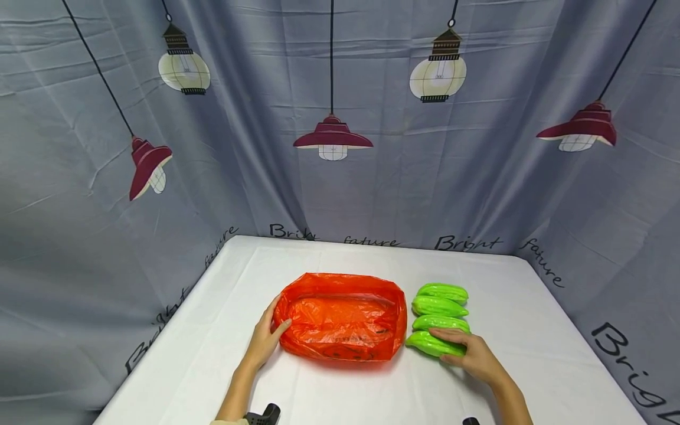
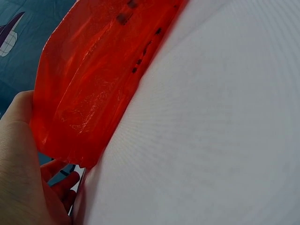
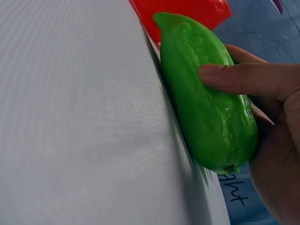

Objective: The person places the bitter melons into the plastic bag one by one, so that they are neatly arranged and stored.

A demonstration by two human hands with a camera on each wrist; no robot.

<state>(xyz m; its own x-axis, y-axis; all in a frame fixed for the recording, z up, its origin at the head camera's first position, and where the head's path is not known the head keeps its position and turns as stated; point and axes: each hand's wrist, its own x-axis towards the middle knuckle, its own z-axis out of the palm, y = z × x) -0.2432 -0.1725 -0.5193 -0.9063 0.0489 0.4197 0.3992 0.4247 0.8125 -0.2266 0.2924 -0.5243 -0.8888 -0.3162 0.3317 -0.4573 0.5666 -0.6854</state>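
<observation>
Right hand [image 3: 283, 140] grips one green gourd [image 3: 201, 108], but head view shows four

Colleague: What sits where on the worktop [image 1: 372, 395]?

Me: From my station, I see the bag [image 1: 340, 319] near the middle. Just right of it, four gourds lie crosswise, one behind another: the nearest gourd [image 1: 427, 343], the second gourd [image 1: 432, 322], the third gourd [image 1: 437, 306] and the farthest gourd [image 1: 442, 291].

Colleague: And the hands?

Me: I have the left hand [image 1: 264, 339] at the bag's left end, the right hand [image 1: 474, 353] on the nearest gourd's right half.

Colleague: Around them?

Me: A curtain [image 1: 340, 189] behind the far edge and along both sides.
</observation>
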